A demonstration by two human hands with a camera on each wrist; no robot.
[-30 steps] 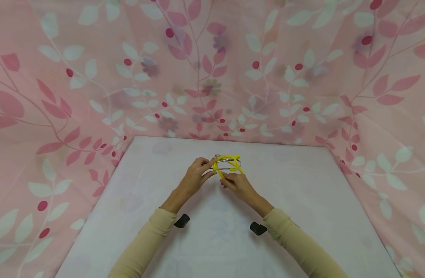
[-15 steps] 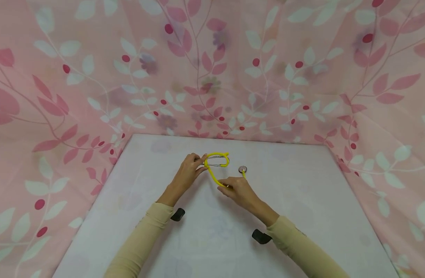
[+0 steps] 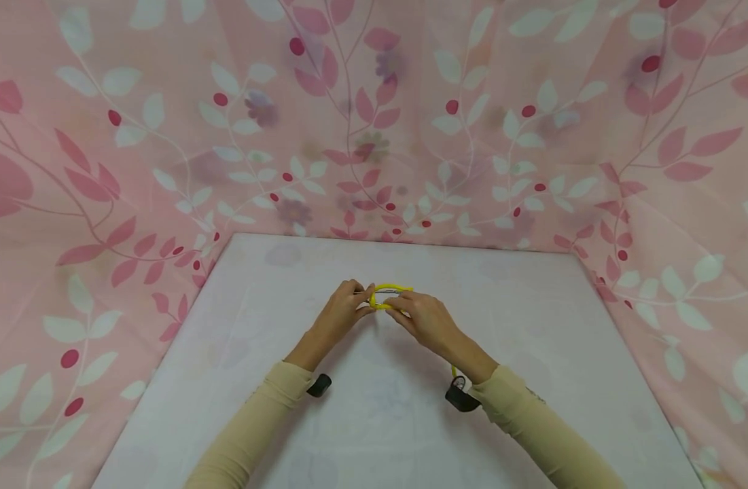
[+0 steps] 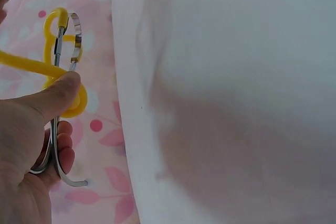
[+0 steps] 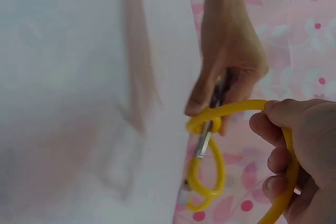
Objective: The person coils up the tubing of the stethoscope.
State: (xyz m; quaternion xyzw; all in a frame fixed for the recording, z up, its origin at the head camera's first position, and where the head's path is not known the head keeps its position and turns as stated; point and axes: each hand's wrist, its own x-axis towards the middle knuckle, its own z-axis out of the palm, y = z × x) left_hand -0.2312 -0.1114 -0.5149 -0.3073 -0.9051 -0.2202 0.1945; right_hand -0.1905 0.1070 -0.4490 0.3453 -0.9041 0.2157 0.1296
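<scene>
A stethoscope (image 3: 390, 286) with yellow tubing and metal ear tubes is held above the table between my hands. My left hand (image 3: 338, 314) grips the metal ear tubes (image 4: 54, 142), its thumb pressing the tubing (image 4: 26, 63) where it is wound around them. My right hand (image 3: 433, 322) pinches the free stretch of tubing (image 5: 228, 109) between thumb and fingers, close to the left hand. In the right wrist view the tubing also runs down through the right hand's curled fingers. The round chestpiece (image 3: 459, 383) hangs below the right wrist, partly hidden by a black wrist camera.
A white-covered table (image 3: 374, 421) lies beneath both hands. Pink leaf-patterned cloth (image 3: 374, 122) rises behind it and along both sides. Black wrist cameras (image 3: 320, 386) sit under the wrists.
My right hand first drew the tubing down and away from the left hand, then came back up beside it. The chestpiece has swung from beyond the right hand to below its wrist.
</scene>
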